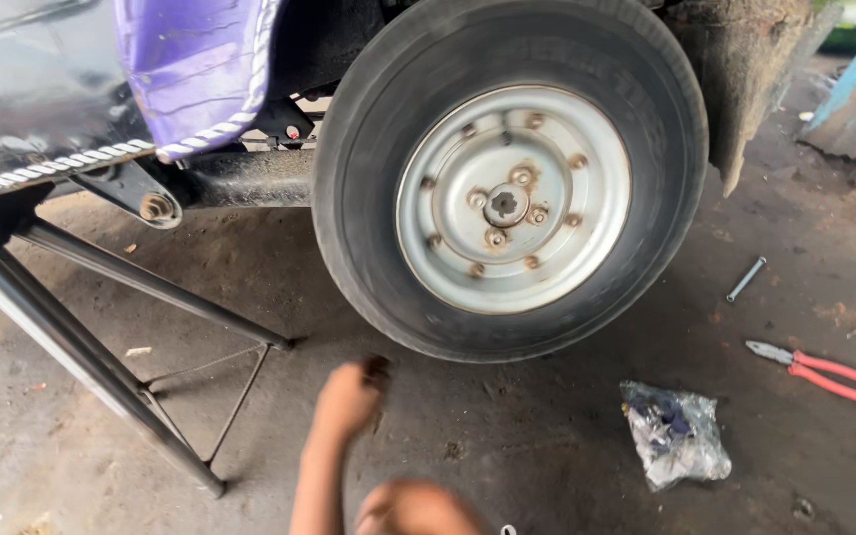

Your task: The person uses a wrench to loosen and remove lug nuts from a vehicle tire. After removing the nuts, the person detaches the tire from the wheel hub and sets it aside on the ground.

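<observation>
Blurred left hand with unclear grip, right hand cut off below, tyre top cropped

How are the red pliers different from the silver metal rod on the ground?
The pliers have red handles and grey jaws; the metal rod is plain silver all over. The pliers split into two handles; the rod is a single straight piece. The pliers look longer and lie nearer the plastic bag. Both lie flat on the concrete floor.
</observation>
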